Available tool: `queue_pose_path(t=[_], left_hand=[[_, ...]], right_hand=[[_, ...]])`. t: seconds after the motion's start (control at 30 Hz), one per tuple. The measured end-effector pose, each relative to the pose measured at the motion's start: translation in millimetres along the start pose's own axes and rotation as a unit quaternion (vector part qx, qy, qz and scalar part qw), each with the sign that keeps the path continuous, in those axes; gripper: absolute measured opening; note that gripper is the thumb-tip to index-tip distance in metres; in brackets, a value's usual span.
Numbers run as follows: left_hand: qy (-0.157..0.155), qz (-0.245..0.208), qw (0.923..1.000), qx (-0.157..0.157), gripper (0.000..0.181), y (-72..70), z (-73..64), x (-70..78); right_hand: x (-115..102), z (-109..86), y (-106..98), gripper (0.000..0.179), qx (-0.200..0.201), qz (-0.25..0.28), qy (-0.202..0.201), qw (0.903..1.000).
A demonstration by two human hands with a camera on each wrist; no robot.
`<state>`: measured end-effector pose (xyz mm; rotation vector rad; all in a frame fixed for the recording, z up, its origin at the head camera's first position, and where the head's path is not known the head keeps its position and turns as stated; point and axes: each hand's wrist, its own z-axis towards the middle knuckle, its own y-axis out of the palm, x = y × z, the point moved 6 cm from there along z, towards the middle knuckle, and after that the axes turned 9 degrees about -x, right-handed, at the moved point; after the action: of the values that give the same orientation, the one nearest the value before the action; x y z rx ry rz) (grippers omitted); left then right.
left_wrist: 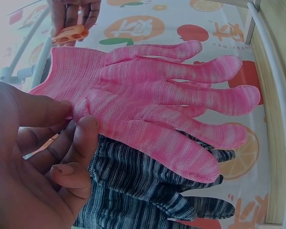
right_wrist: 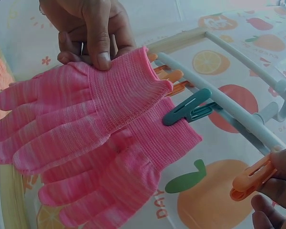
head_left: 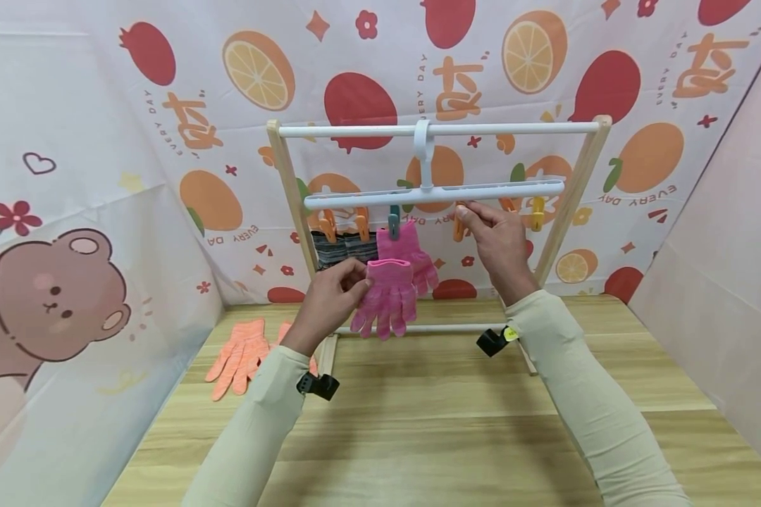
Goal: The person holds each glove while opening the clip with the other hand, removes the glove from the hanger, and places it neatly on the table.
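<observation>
A pink knit glove (head_left: pixel 388 299) hangs fingers-down from my left hand (head_left: pixel 337 296), whose thumb and fingers pinch it at the side of the cuff. Behind it, a second pink glove (head_left: pixel 423 271) hangs by its cuff from a teal clothespin (head_left: pixel 394 222). My right hand (head_left: pixel 497 236) pinches an orange clothespin (head_left: pixel 459 224) just under the white hanger bar (head_left: pixel 495 191). In the right wrist view that orange clothespin (right_wrist: pixel 252 177) sits between thumb and fingers, with no glove in it. Dark striped gloves (left_wrist: pixel 138 186) hang beside the pink pair.
A wooden rack (head_left: pixel 279 162) with white rods carries the hanger. More orange clothespins (head_left: pixel 362 224) hold the dark gloves, and a yellow clothespin (head_left: pixel 537 214) hangs at the right end. Orange gloves (head_left: pixel 237 355) lie on the wooden table (head_left: pixel 418 436) at left.
</observation>
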<state>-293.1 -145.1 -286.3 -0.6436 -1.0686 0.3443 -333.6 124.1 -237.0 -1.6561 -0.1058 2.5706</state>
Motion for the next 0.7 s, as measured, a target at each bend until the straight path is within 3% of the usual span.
queue_pose_path(t=[0.7], left_hand=[[-0.003, 0.005, 1.0, -0.004, 0.006, -3.3, -10.6, -2.8]], right_hand=[[-2, -1.1, 0, 0.037, -0.004, 0.006, -0.001, 1.0]])
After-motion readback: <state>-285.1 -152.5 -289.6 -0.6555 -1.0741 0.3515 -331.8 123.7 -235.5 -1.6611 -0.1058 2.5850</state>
